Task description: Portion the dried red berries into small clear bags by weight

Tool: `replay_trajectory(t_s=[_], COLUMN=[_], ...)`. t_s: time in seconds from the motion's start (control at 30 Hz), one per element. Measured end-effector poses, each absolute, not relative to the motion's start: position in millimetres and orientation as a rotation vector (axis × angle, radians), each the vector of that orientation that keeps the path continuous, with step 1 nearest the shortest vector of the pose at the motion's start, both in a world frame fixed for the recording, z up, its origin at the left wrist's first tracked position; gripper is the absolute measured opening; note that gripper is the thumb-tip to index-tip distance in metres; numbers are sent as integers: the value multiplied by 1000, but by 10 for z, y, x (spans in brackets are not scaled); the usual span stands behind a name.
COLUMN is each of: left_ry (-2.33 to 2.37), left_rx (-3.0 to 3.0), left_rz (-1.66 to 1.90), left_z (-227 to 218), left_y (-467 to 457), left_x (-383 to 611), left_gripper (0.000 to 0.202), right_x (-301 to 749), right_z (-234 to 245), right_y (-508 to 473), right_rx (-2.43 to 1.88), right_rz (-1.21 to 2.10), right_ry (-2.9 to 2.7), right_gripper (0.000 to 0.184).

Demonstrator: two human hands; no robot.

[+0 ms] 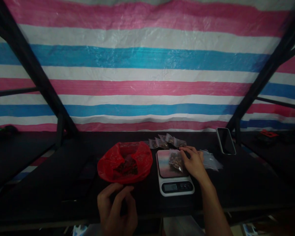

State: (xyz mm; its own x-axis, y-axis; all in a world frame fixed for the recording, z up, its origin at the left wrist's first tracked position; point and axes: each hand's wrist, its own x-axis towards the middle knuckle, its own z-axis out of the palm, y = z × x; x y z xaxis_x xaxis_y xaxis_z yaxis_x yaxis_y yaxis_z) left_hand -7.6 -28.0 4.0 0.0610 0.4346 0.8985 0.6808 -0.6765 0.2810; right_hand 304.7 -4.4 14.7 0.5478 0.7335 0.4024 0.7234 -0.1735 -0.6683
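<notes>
A small clear plastic bag [176, 160] with brown dried pieces lies on the metal plate of a white digital kitchen scale [162, 188]. My right hand [193, 160] reaches over the scale's right side, its fingertips pinched at the bag's upper right edge. Digits show on the scale's display but are too blurred to read. To the left stands an open red plastic bag [108, 165] with dark brown pieces inside. Just in front of it, my left hand [118, 209] is raised with bent fingers apart, holding nothing.
Several small filled bags [168, 141] lie behind the scale. Flat clear plastic bags [210, 160] rest right of my right hand, with a phone [226, 141] farther back. Dark slanted frame bars [36, 72] flank the black table [76, 190]; a striped sheet [147, 85] hangs behind.
</notes>
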Motion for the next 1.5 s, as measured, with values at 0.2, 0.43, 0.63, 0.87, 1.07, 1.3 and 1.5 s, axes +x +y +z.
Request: replay_trajectory(t_s=[0.2,0.43,0.63,0.87,1.07,1.3,1.5], left_ry=[-1163,-1163,-1195,-1843,-2384,-2914,-3110], left_rx=[-2108,-2076,-2287,-3230,-2977,-2826,-2654], left_rz=[-1659,-1740,-2003,-2544,-2237,-1406,-1261], left_z=[41,42,114,470,613,884,879], left_y=[-236,-191,-144,145,369,539,562], left_x=[-84,-53,101,304,-197,-433,-447], left_gripper=[27,29,19,59,75,63,54], right_x=[2999,2909,2656,1884,1648,1673,1683], right_z=[177,313,682,960,807,672,687], right_y=[22,60,-23,19,216,232,185], right_rx=[-1955,-1916,-1383,-1112,-1248,-1589,-1702], right_rz=[35,234,482,613,513,396,395], right_ry=[-1221,-1327,-1491,-1627,-1672,-1954,-1991], right_gripper=[31,27,22,13,10,14,26])
